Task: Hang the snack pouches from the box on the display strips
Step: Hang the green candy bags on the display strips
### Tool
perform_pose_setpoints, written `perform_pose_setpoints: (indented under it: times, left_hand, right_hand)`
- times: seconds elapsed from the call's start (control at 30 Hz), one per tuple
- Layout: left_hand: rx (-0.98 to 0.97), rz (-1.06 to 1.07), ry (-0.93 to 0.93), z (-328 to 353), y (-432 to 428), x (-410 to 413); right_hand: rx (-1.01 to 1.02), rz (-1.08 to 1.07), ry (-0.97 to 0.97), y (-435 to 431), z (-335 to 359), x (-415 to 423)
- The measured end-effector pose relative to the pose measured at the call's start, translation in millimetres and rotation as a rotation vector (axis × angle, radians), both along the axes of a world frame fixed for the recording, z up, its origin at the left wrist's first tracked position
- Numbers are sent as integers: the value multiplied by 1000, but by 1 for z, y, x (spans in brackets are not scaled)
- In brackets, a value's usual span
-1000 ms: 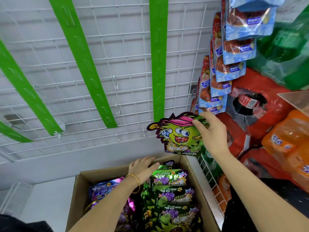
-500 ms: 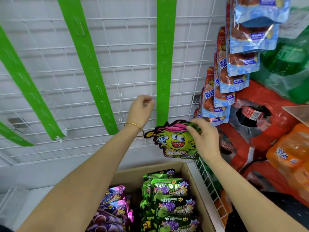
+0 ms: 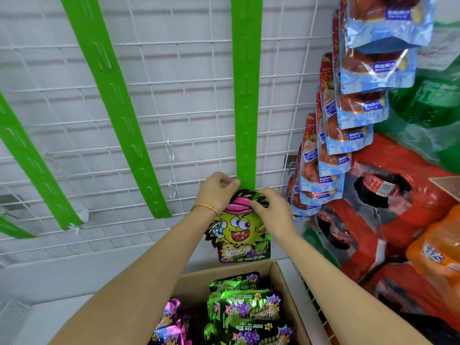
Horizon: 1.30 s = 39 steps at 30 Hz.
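Midway through hanging one pouch: holds a green die-cut foil snack pouch (image 3: 239,232), printed with a cartoon face in a pink cap, upright against the white wire grid panel (image 3: 174,95), just under the bottom end of the middle bright-green plastic display strip (image 3: 246,95), at twelve o'clock from the box. Pinches the strip's lower tip with the left hand (image 3: 216,192), fingers curled tight, thin gold bangle (image 3: 206,207) at the wrist. Grips the pouch's top edge with the right hand (image 3: 273,215), thumb and fingers closed over the pink cap. Hides the hang hole under those fingers, so cannot tell whether hooked yet. Next, most likely: calls for threading the hole over the lowest tab with the strip kept taut, then easing off both grips. At six o'clock, an open brown cardboard box (image 3: 286,290) packed with more green foil pouches (image 3: 249,310) and, toward seven o'clock, purple foil pouches (image 3: 169,324). At nine to ten o'clock, bare slanting green strips (image 3: 117,108) on the grid. At two o'clock, a hung column of blue-and-red pouches (image 3: 361,100); at three to four o'clock, red shrink-wrapped bottle packs (image 3: 398,207) and an orange bottle pack (image 3: 438,250).
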State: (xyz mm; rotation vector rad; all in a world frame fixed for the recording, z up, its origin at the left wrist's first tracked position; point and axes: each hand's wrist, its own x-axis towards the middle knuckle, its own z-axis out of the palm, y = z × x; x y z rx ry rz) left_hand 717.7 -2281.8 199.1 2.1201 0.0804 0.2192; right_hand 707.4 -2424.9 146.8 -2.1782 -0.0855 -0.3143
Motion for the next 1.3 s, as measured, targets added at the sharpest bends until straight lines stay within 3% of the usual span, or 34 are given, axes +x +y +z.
perform_pose_setpoints:
  times: [0.4,0.63,0.87,1.07,1.3]
  left_hand:
    - [-120,-55,-9,-7,-11,2]
    - [59,-69,19,-7,-14,1]
    - [80,-128,164,-4,-2,1]
    - [-64,-128,344,3,3,-1]
    - [-54,-146,428,8,9,-2]
  right_hand:
    - [-79,22,-107,-7,-6,11]
    - [29,123,-10,-3,-9,4]
    - [50,28,-31,-2,-10,3]
    - [-68,-50,-111,6,-1,0]
    - [-230,-148,-193,15,3,-1]
